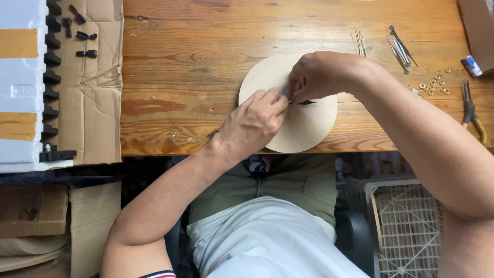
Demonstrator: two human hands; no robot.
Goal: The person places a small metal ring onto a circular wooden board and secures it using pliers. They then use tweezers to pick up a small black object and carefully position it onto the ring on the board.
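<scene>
A round pale wooden disc (pixel 303 126) lies on the wooden table (pixel 195 62) near its front edge. My left hand (pixel 252 123) rests on the disc's left part with fingers pinched at the centre. My right hand (pixel 321 74) comes from above and pinches the same spot. A small black clock hand (pixel 307 102) pokes out to the right between the fingertips. What else the fingers hold at the centre is hidden.
Cardboard (pixel 92 103) with small black parts (pixel 82 36) and a row of black blocks (pixel 50 77) lies at left beside white foam (pixel 20 77). At right are thin sticks (pixel 359 41), metal clock hands (pixel 400 49), brass rings (pixel 435 85), pliers (pixel 471 110). A wire crate (pixel 406 221) stands below.
</scene>
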